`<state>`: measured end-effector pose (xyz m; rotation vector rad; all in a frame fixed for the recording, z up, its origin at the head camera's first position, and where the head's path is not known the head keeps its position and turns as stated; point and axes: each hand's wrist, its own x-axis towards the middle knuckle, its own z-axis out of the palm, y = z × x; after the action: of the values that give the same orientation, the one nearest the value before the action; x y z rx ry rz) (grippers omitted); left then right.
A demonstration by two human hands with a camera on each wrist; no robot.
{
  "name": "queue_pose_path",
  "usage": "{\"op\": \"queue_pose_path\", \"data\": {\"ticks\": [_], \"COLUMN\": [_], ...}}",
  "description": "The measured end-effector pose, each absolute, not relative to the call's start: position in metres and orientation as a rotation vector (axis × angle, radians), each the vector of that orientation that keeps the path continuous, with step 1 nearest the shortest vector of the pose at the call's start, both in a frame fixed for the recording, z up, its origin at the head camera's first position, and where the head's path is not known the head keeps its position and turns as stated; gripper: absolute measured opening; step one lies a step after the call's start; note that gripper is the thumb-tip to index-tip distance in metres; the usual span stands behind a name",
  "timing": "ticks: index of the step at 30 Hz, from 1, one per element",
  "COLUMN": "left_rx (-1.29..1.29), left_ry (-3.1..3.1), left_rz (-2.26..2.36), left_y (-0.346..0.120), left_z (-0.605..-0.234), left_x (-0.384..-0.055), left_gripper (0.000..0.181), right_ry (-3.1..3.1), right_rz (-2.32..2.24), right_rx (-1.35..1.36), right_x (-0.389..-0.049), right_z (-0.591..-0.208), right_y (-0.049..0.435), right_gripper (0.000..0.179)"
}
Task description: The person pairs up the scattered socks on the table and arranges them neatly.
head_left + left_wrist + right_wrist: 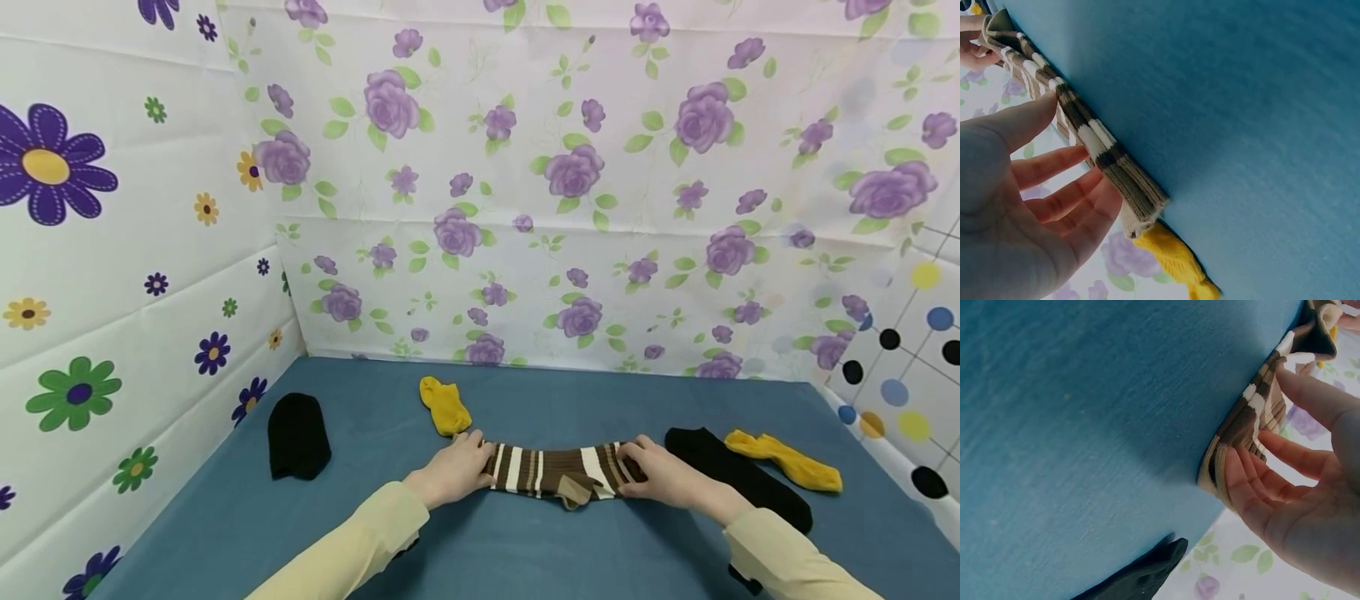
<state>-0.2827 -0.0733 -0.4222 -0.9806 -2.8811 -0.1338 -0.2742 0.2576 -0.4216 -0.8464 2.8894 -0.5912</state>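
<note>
In the head view a pair of brown, tan and white striped socks [555, 471] lies crosswise on the blue cloth, one layered on the other, with a tan heel sticking out toward me. My left hand [454, 468] holds their left end; the left wrist view shows the thumb on one long edge and the fingers [1079, 187] along the other, beside the ribbed end. At the opposite end my right hand [660, 473] grips the striped fabric. From the right wrist, its thumb and fingers [1250, 481] lie around the layered end.
A yellow sock [446, 406] lies just behind my left hand. Farther left is a black sock [298, 437]. To the right are a long black sock [738, 479] and another yellow sock [787, 461]. Flowered sheeting [480, 250] borders the blue cloth [525, 554] behind and left.
</note>
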Motion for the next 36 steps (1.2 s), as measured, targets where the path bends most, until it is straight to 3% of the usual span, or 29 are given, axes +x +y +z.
{"op": "queue_pose_path", "data": {"ticks": [36], "left_rx": [-1.064], "left_ry": [-2.848], "left_rz": [-0.167], "left_y": [-0.0794], "left_z": [-0.4200], "left_x": [-0.2805], "left_gripper": [0.028], "right_ry": [2.922], "right_rz": [-0.589], "right_rx": [-0.869], "right_x": [-0.2743], "right_z": [-0.4275], "right_y": [0.2624], "right_gripper": [0.043]}}
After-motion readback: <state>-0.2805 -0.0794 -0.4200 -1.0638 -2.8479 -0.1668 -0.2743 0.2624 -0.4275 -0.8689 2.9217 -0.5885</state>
